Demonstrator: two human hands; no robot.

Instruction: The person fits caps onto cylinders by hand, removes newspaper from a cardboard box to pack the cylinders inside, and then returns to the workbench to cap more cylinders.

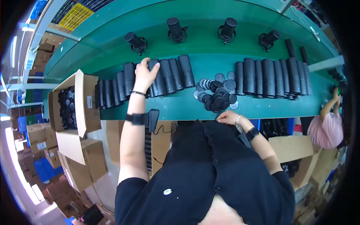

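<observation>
My left hand (146,75) reaches into a left-hand row of black cylindrical tubes (168,77) lying side by side on the green bench. Its thumb and fingers close around the upper end of one black tube (152,63), and the hand hides part of the row. At the bench's near edge my right hand (228,117) is closed, fingertips pressed together; anything in them is too small to make out. Just beyond it lies a loose pile of black and silvery round discs (218,93). Farther right is another row of black tubes (268,78).
Several black microphones in ring mounts (176,30) stand along the back. An open cardboard box (88,101) of small dark parts sits at the left end. Below the bench at right is another open box (290,146). A person in pink (325,129) works at far right.
</observation>
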